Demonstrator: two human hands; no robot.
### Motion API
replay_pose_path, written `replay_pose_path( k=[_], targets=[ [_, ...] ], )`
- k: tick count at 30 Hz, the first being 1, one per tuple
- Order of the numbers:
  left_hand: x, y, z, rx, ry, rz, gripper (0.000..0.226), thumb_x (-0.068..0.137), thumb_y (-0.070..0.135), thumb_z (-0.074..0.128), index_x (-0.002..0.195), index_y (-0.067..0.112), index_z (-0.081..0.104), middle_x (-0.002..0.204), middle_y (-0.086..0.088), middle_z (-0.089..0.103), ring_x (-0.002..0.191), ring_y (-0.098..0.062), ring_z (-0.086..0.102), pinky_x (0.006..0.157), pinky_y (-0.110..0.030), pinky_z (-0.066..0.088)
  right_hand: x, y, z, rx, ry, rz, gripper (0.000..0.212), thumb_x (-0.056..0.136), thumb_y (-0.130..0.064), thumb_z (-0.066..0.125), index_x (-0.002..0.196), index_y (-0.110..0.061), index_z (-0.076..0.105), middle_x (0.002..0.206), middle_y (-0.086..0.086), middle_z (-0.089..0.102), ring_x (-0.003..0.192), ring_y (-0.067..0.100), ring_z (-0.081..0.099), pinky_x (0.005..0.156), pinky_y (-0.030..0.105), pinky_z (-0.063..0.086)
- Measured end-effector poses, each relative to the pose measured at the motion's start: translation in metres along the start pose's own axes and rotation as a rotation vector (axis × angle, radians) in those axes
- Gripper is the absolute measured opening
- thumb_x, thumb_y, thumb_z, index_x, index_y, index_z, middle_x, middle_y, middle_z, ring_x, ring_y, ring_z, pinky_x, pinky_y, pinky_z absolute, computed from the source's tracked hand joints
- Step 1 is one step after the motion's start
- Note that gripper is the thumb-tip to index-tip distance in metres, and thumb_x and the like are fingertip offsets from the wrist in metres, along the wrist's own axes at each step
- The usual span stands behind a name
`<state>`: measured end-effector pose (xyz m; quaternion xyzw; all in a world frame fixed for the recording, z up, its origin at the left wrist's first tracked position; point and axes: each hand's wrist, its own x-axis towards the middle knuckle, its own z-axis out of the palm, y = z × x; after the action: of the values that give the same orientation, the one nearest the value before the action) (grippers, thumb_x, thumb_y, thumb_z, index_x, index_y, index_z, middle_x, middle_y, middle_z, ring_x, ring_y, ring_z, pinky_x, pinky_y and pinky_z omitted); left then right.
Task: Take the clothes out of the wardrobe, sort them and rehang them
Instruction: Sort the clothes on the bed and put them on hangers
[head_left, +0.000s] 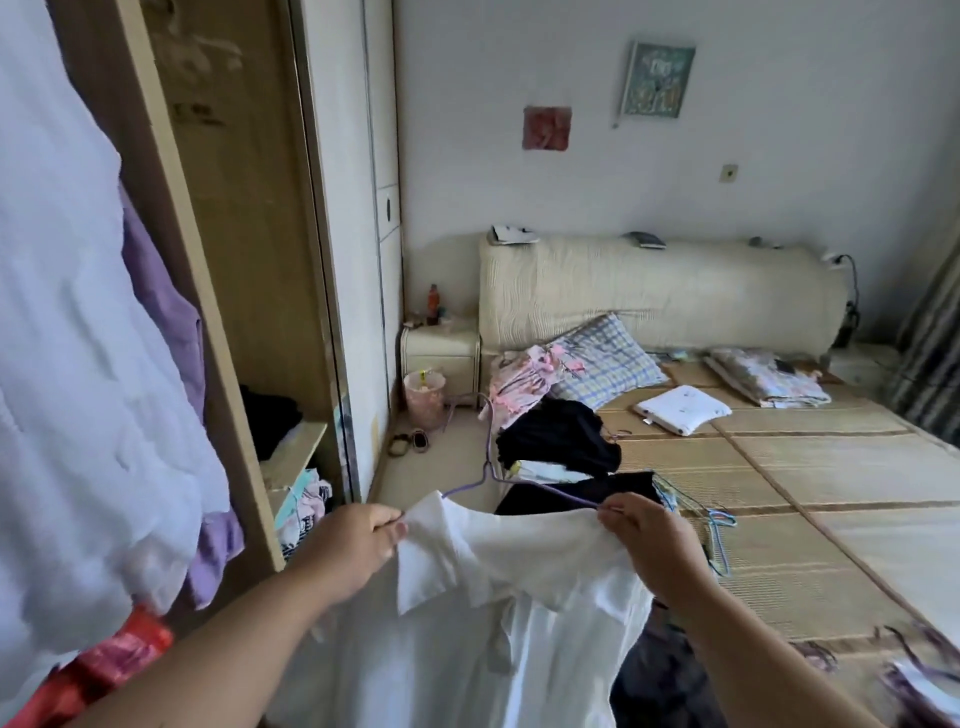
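Observation:
A white collared shirt (498, 613) hangs in front of me on a purple wire hanger (491, 467). My left hand (358, 545) pinches the shirt's left collar edge. My right hand (649, 540) grips the shirt's right shoulder together with the hanger's arm. The hanger's hook rises above the collar. The open wardrobe (244, 260) stands at the left, with white (78, 364) and purple (161, 312) garments hanging at its near side. On the bed (831, 467) lie black clothes (556, 436), a pink floral garment (524, 379) and several loose hangers (717, 525).
A folded white garment (680, 408) and a checked pillow (608, 358) lie on the bed's bamboo mat. A bedside cabinet (441, 353), a pink bin (425, 397) and slippers (408, 441) stand in the narrow floor gap between wardrobe and bed. Folded clothes (301, 504) sit low in the wardrobe.

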<state>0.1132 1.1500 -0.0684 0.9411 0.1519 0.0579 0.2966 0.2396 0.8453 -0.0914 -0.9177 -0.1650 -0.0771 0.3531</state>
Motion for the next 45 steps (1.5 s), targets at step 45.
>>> replay_pose_path(
  k=[45],
  targets=[
    [0.835,-0.030,0.036,0.050,-0.207,0.480,0.018,0.093,0.025,0.057,0.102,0.022,0.073,0.097,0.002,0.069,0.095,-0.018,0.061,0.070,-0.022,0.036,0.614,0.074,0.250,0.111,0.183,0.496,0.017,0.088,-0.023,0.059,0.100,-0.032,0.066,0.085,-0.008,0.065,0.079,0.011,0.058,0.060,0.016,0.038]
  ],
)
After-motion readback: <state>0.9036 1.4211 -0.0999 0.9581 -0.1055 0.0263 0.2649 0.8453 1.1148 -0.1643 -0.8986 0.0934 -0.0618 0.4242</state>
